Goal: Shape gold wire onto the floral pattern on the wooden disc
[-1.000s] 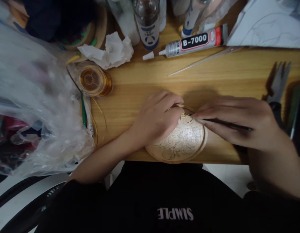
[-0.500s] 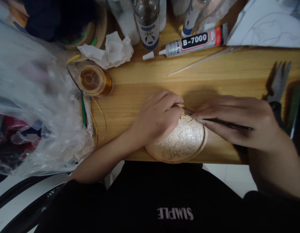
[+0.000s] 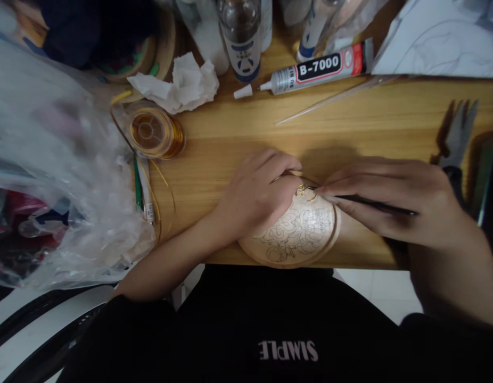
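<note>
Underneath, a pale wooden bench [image 3: 238, 133] carries a round disc [image 3: 298, 234] at its near edge. Left hand [image 3: 258, 191] presses flat on the disc; right hand [image 3: 390, 199] grips a thin tool [image 3: 374, 205] at a gold wire loop [image 3: 304, 190]. A glue tube [image 3: 318, 66] reads "B-7000"; the shirt [image 3: 288, 351] reads "SIMPLE".

The left hand [image 3: 258, 194] hides part of the round wooden disc [image 3: 300, 234]; bottles [image 3: 242, 37] are cut off above.

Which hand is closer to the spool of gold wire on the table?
Left. The left hand rests on the round wooden disc, just right of the gold wire spool. The right hand is farther right, beyond the disc, holding a thin dark tool.
</note>
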A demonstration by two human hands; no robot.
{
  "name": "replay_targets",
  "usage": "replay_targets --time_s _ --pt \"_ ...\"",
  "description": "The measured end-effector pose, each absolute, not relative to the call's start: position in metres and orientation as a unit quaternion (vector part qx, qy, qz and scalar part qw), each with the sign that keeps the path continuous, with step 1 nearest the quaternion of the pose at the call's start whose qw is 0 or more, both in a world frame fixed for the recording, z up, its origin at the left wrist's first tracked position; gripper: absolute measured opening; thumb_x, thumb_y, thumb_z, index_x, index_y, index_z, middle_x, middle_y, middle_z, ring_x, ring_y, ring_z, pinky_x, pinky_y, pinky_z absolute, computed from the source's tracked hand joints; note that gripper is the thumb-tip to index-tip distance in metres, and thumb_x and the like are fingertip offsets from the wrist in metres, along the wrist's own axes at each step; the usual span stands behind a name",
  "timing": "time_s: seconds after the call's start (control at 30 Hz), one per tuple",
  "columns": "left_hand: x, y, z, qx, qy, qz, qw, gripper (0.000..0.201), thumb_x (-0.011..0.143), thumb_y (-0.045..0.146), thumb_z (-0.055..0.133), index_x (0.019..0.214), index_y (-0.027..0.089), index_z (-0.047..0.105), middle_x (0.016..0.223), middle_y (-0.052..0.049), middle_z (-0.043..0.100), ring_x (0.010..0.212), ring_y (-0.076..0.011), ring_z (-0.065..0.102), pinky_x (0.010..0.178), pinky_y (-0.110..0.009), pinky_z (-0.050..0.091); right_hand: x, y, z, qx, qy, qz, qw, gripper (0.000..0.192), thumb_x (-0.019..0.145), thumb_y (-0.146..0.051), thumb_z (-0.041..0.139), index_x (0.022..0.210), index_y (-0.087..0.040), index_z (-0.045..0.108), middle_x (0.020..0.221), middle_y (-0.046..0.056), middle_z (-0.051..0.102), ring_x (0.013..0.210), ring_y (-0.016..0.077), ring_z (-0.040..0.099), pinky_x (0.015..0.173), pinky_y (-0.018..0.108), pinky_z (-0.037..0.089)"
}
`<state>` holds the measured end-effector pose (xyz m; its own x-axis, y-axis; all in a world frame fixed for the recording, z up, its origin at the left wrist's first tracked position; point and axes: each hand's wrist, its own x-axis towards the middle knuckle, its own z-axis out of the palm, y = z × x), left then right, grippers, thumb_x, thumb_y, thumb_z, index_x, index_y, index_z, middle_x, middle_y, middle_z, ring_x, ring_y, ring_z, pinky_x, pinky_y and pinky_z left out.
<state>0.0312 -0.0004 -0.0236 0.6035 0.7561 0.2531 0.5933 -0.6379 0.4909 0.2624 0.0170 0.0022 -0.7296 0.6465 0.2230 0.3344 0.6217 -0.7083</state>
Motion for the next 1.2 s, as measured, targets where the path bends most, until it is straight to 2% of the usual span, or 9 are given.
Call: replay_targets --time_s 0.43,0.73,0.9,1.2 --pt "0.0309 -0.0013 -0.0209 0.877 0.397 0.202 0.182 0.016 0.092 0.016 0.050 0.093 0.019 0.066 0.106 -0.003 0.069 0.097 -0.0207 0.061 0.082 -0.036 0.052 0.2670 0.0162 0.0037 -0.293 -0.873 0.312 0.234 0.012 0.087 -0.014 0.064 0.098 -0.018 0.064 0.090 0.005 0.071 0.085 0.0142 0.069 0.071 0.027 0.055" --pt "0.0328 -0.0013 -0.0178 0.880 0.388 0.170 0.214 0.021 0.097 0.021 0.044 0.095 0.019 0.064 0.113 -0.005 0.066 0.104 -0.0234 0.060 0.086 -0.039 0.049 0.2660 0.0177 0.0026 -0.281 -0.884 0.295 0.231 0.013 0.086 -0.014 0.065 0.098 -0.016 0.065 0.090 0.006 0.071 0.083 0.0149 0.068 0.070 0.028 0.056" --pt "0.0319 -0.0010 -0.0200 0.889 0.374 0.179 0.195 0.019 0.095 0.021 0.047 0.097 0.019 0.066 0.113 -0.006 0.066 0.103 -0.0251 0.060 0.084 -0.040 0.050 0.2659 0.0164 0.0011 -0.286 -0.883 0.289 0.232 0.014 0.085 -0.014 0.066 0.098 -0.018 0.064 0.088 0.005 0.071 0.082 0.0149 0.069 0.070 0.029 0.057" --pt "0.0320 -0.0021 -0.0212 0.891 0.370 0.199 0.170 0.017 0.092 0.015 0.051 0.096 0.017 0.067 0.110 -0.006 0.066 0.100 -0.0232 0.060 0.081 -0.037 0.051 0.2656 0.0158 0.0024 -0.288 -0.882 0.292 0.234 0.014 0.086 -0.014 0.066 0.099 -0.018 0.064 0.089 0.004 0.071 0.082 0.0140 0.068 0.070 0.028 0.057"
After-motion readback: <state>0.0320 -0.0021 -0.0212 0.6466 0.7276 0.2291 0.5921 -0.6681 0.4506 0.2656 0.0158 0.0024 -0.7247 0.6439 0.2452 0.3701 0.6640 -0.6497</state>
